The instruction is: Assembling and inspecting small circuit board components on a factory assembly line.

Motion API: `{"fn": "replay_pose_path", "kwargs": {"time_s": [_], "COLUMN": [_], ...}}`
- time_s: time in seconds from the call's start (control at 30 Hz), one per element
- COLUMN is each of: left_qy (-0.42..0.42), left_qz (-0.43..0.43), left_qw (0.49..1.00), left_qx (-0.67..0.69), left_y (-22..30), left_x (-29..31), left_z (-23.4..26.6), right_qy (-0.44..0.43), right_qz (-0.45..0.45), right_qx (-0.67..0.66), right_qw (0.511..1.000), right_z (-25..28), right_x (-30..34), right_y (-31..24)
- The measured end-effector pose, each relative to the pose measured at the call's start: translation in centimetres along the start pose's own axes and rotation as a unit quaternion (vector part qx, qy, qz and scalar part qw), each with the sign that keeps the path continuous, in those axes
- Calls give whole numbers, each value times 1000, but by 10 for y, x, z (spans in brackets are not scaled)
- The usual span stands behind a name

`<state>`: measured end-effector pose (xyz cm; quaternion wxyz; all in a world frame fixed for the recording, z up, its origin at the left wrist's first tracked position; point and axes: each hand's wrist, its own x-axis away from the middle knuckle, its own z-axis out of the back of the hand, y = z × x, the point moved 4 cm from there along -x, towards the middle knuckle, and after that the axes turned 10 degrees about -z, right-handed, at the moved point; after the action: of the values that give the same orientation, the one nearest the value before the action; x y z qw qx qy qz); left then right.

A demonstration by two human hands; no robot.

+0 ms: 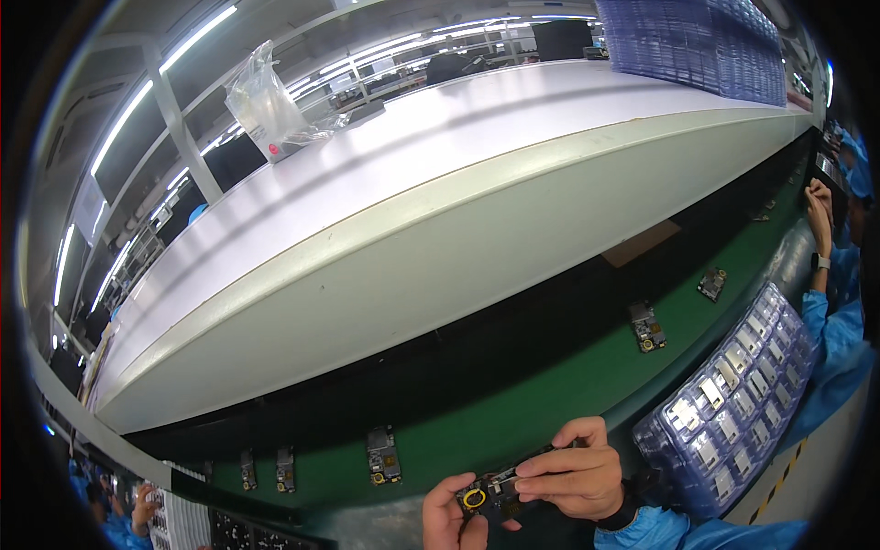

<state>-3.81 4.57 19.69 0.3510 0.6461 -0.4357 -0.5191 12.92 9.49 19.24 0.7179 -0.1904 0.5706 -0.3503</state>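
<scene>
Pointing ring-end (474, 499) L, long axis up-R: PCB (498, 492) in closed LH (449, 519) & RH (584, 478) grip

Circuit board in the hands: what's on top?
A yellow-rimmed round part shows on the circuit board; whatever lies under the fingers of the right hand cannot be seen.

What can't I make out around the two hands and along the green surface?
Head view: the right hand hides part of the held circuit board.
Head view: lower edge cuts off the left hand, wrist unseen.
Head view: far-right pieces on the green surface, too small to identify.
</scene>
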Motion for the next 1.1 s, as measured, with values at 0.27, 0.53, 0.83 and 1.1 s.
{"fn": "replay_pose_path", "kwargs": {"time_s": [0.27, 0.53, 0.83, 1.1], "left_qy": [-9, -10, 102, 146], "left_qz": [-5, -1, -12, -41], "left_qw": [1000, 1000, 992, 983], "left_qx": [9, 5, -73, -99], "left_y": [6, 4, -2, -4], "left_x": [0, 1, -1, 2], "left_z": [-2, -3, -11, -8], "right_qy": [0, 10, 2, -2], "right_qz": [-4, 5, 43, 42], "right_qx": [2, 29, 114, 116], "right_qw": [1000, 1000, 993, 992], "right_z": [0, 1, -1, -6], "right_x": [0, -1, 3, 2], "right_y": [-2, -3, -10, -18]}}
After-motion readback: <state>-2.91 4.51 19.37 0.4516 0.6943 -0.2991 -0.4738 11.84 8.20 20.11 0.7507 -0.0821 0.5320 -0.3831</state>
